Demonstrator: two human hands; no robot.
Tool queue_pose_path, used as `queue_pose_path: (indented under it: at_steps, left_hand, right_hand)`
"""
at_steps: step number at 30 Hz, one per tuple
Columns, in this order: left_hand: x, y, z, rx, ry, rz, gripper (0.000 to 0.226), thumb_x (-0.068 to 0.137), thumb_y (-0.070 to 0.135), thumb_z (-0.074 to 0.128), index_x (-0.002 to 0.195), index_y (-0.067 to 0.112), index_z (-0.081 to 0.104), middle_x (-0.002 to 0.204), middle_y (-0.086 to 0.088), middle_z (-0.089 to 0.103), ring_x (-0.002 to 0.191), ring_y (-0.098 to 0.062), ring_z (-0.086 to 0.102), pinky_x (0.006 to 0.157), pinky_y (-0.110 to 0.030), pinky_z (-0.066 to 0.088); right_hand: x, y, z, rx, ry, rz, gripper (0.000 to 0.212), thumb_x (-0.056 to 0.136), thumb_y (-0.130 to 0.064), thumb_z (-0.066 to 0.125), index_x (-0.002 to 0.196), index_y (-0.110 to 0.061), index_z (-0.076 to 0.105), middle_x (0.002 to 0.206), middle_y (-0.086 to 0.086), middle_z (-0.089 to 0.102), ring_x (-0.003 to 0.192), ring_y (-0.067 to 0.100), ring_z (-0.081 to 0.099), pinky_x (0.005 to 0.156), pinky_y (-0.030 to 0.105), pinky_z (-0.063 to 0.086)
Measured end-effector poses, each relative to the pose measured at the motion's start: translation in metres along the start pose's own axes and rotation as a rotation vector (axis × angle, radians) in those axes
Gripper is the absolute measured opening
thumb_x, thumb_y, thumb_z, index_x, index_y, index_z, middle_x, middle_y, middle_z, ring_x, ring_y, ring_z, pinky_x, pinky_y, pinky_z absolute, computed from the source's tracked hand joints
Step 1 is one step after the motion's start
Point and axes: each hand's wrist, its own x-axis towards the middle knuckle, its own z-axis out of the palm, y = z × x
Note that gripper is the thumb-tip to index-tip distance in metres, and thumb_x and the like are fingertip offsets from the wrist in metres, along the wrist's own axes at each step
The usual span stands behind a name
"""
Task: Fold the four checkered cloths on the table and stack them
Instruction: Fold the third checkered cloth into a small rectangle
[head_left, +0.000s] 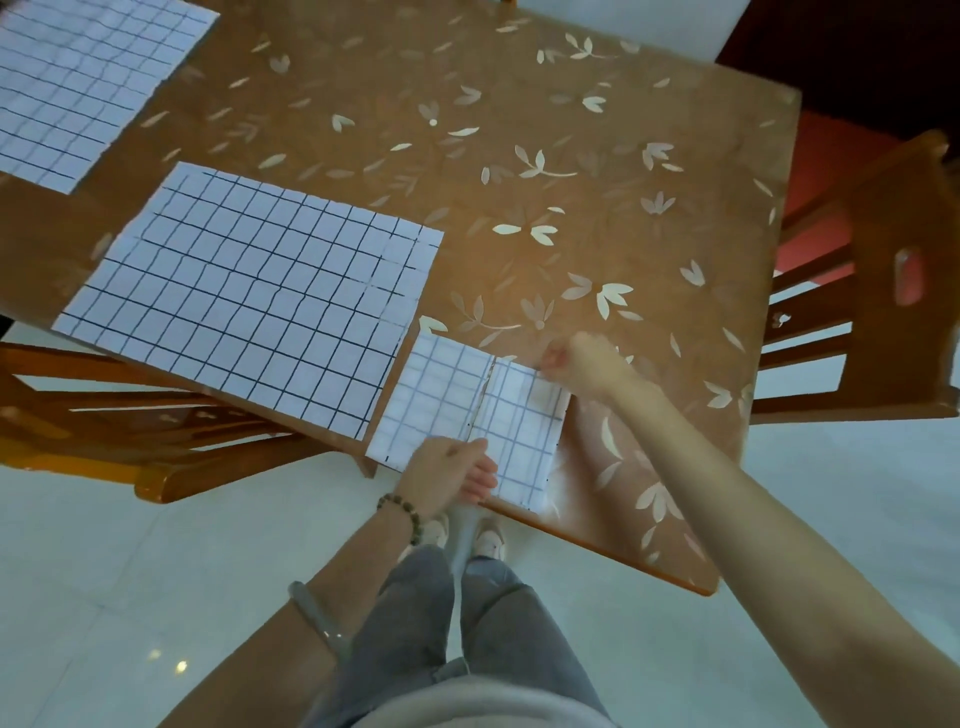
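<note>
1. The person stands at the near corner of the bench (597, 171), both hands on one checkered cloth, the folded cloth (467, 415), which lies at the bench's near edge.
2. That cloth is already doubled over at least once: a flap edge runs down its middle, and it looks much smaller than the flat ones. I judge it to be mid-fold, not finished.
3. The left hand (447, 475) pinches the cloth's near edge where it hangs at the bench's rim, fingers closed on the fabric.
4. The right hand (582, 364) is curled tight at the cloth's far right corner, apparently gripping that corner to draw it over or smooth it.
5. Just to the left, almost touching it, the second cloth (249, 306) lies fully spread and unfolded.
6. A third cloth (78, 88) lies flat at the far left corner, partly out of view, well apart from the hands.
7. I can see only three cloths; the fourth may be off to the side or under the one in hand, and I cannot tell which.
8. No stack shows yet. By my reckoning, at least two cloths remain to fold, plus the stacking.
</note>
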Motion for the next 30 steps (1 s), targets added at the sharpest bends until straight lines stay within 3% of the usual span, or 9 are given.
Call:
queue_pose_path:
  at_steps: [4, 7, 9, 10, 14, 18, 22, 25, 30]
  left_hand:
    - [-0.016, 0.036, -0.046, -0.186, 0.199, 0.212, 0.028, 0.096, 0.024, 0.052, 0.086, 0.006, 0.071, 0.080, -0.013, 0.073, 0.072, -0.021, 0.070, 0.062, -0.021, 0.057]
    - [-0.032, 0.052, -0.081, -0.285, 0.274, 0.400, 0.020, 0.096, 0.020, 0.053, 0.105, 0.008, 0.067, 0.100, -0.011, 0.071, 0.090, -0.024, 0.068, 0.077, -0.025, 0.058]
    - [-0.045, 0.058, -0.105, -0.275, 0.334, 0.536, 0.028, 0.092, 0.022, 0.059, 0.120, 0.017, 0.059, 0.114, -0.002, 0.067, 0.104, -0.017, 0.065, 0.087, -0.026, 0.054]
    - [-0.054, 0.061, -0.117, -0.269, 0.365, 0.584, 0.036, 0.091, 0.022, 0.061, 0.126, 0.021, 0.054, 0.120, 0.002, 0.064, 0.110, -0.012, 0.062, 0.090, -0.024, 0.051]
    - [-0.100, 0.060, -0.159, -0.308, 0.477, 0.728, 0.068, 0.079, 0.022, 0.069, 0.141, 0.025, 0.039, 0.134, 0.008, 0.053, 0.123, -0.005, 0.052, 0.098, -0.021, 0.044]
    - [-0.145, 0.039, -0.196, -0.351, 0.581, 0.832, 0.088, 0.075, 0.027, 0.078, 0.146, 0.034, 0.025, 0.142, 0.012, 0.043, 0.129, -0.003, 0.045, 0.107, -0.028, 0.037]
    - [-0.185, 0.004, -0.236, -0.404, 0.678, 0.871, 0.111, 0.057, 0.046, 0.086, 0.143, 0.046, 0.016, 0.147, 0.012, 0.037, 0.131, -0.004, 0.044, 0.104, -0.027, 0.039]
    - [-0.210, -0.027, -0.267, -0.425, 0.761, 0.866, 0.122, 0.052, 0.053, 0.086, 0.148, 0.042, 0.011, 0.151, 0.008, 0.033, 0.130, -0.001, 0.044, 0.099, -0.019, 0.042]
    - [-0.246, -0.087, -0.332, -0.472, 0.866, 0.870, 0.121, 0.050, 0.055, 0.087, 0.147, 0.042, 0.016, 0.151, 0.005, 0.034, 0.133, -0.008, 0.042, 0.111, -0.039, 0.034]
  right_hand:
    - [-0.033, -0.029, -0.057, 0.029, -0.168, -0.109, 0.034, 0.084, -0.030, 0.064, 0.117, -0.026, 0.061, 0.111, -0.001, 0.063, 0.105, 0.019, 0.059, 0.093, 0.037, 0.048]
    - [-0.052, -0.058, -0.084, 0.220, -0.084, -0.256, 0.058, 0.078, -0.033, 0.075, 0.130, -0.036, 0.047, 0.114, -0.013, 0.053, 0.110, 0.010, 0.053, 0.093, 0.025, 0.046]
    - [-0.065, -0.080, -0.095, 0.425, -0.010, -0.340, 0.072, 0.077, -0.024, 0.078, 0.138, -0.036, 0.040, 0.122, -0.015, 0.050, 0.114, 0.005, 0.049, 0.082, 0.009, 0.043]
    - [-0.068, -0.092, -0.098, 0.502, 0.017, -0.391, 0.074, 0.076, -0.021, 0.079, 0.137, -0.039, 0.040, 0.126, -0.015, 0.050, 0.118, 0.006, 0.048, 0.083, 0.007, 0.043]
    - [-0.071, -0.145, -0.097, 0.655, 0.038, -0.556, 0.078, 0.074, -0.013, 0.080, 0.137, -0.037, 0.041, 0.129, -0.023, 0.047, 0.126, 0.004, 0.044, 0.104, 0.022, 0.036]
    - [-0.075, -0.203, -0.086, 0.793, -0.041, -0.661, 0.085, 0.075, -0.010, 0.079, 0.142, -0.038, 0.035, 0.138, -0.016, 0.043, 0.125, 0.002, 0.044, 0.100, 0.017, 0.040]
    - [-0.082, -0.268, -0.061, 0.796, -0.172, -0.760, 0.092, 0.071, -0.013, 0.081, 0.143, -0.040, 0.030, 0.146, -0.008, 0.040, 0.127, 0.007, 0.047, 0.105, 0.030, 0.043]
    - [-0.089, -0.318, -0.032, 0.766, -0.262, -0.813, 0.096, 0.067, -0.019, 0.082, 0.142, -0.043, 0.029, 0.147, -0.008, 0.039, 0.129, 0.009, 0.045, 0.109, 0.037, 0.039]
    - [-0.101, -0.409, 0.025, 0.720, -0.345, -0.878, 0.093, 0.073, -0.009, 0.080, 0.140, -0.047, 0.027, 0.149, -0.009, 0.036, 0.129, 0.008, 0.044, 0.108, 0.038, 0.040]
